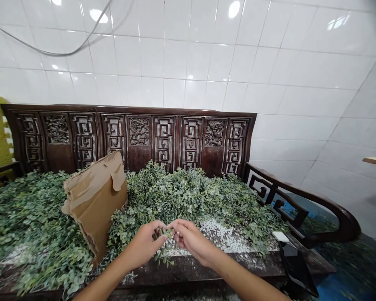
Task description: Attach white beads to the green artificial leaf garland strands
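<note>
My left hand (pixel 150 240) pinches a small green sprig (pixel 164 257) between thumb and fingers, just above the front edge of the bench seat. Close against it, my right hand (pixel 189 238) has its thumb and fingers pressed together at the top of the sprig; what they grip is too small to make out. Behind both hands lies a big heap of green artificial foliage (pixel 181 192). Small white pieces (pixel 222 236) are scattered over the seat beside and below my right hand.
A torn cardboard sheet (pixel 97 200) stands upright left of my hands, with more foliage (pixel 34 213) beyond it. The carved wooden backrest (pixel 138 154) runs behind. At right are a curved armrest (pixel 326 205), a white block (pixel 280 237) and a black glossy object (pixel 296 267).
</note>
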### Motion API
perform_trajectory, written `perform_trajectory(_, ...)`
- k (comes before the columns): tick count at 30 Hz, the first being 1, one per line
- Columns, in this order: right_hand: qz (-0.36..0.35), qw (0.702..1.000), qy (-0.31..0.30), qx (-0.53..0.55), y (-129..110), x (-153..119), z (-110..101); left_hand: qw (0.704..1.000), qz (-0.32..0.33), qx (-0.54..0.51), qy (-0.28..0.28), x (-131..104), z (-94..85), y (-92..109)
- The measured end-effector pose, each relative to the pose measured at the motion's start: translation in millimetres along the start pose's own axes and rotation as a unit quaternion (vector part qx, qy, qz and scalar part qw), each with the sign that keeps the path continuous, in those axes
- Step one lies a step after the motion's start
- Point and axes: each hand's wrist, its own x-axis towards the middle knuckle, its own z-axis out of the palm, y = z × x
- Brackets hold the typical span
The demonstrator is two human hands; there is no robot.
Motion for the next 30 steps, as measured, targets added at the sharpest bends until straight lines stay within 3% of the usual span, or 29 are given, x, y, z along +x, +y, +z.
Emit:
perform_trajectory(5,-0.011,0.997,0.023,0.072,0,3,-7,0.999,-0.005,0.008,0.033,1,-3.7,1)
perform_trajectory(8,-0.016,0.998,0.02,0.052,1,4,-11,0.999,-0.026,0.02,0.033,1,-6.5,7)
perform_trajectory(19,-0.023,0.998,0.041,-0.032,8,7,-2,0.997,-0.008,0.047,0.054,-2,-2.0,7)
perform_trajectory(25,0.003,0.998,0.0,0.069,-6,1,3,0.996,0.004,0.056,0.073,-4,-2.2,9)
perform_trajectory(30,0.003,0.996,-0.006,0.084,-10,0,4,0.997,0.005,0.025,0.077,-1,-1.7,7)
